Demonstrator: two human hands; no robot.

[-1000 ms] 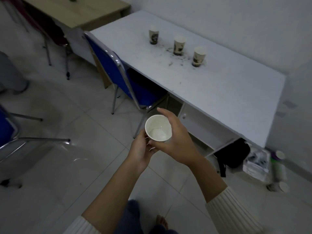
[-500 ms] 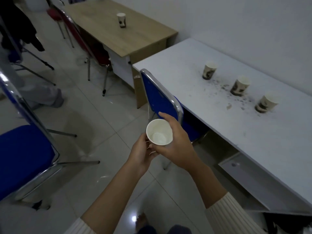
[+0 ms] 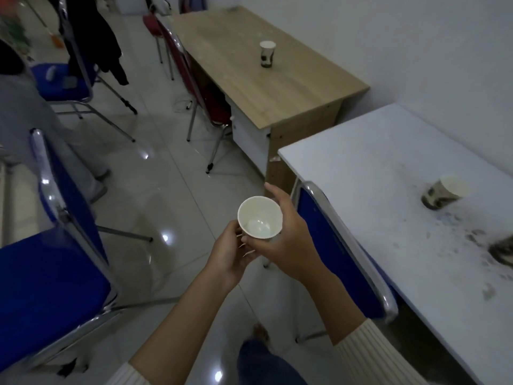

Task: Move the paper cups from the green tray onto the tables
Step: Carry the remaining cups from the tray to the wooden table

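Cup [image 3: 259, 216] upright at centre frame, right hand [image 3: 288, 243] curled round its side, left hand [image 3: 227, 254] gripping its base. Second cup [image 3: 267, 54] stands on wooden table [image 3: 277, 87], upper centre; third cup [image 3: 444, 194] on white table [image 3: 374, 176], right.
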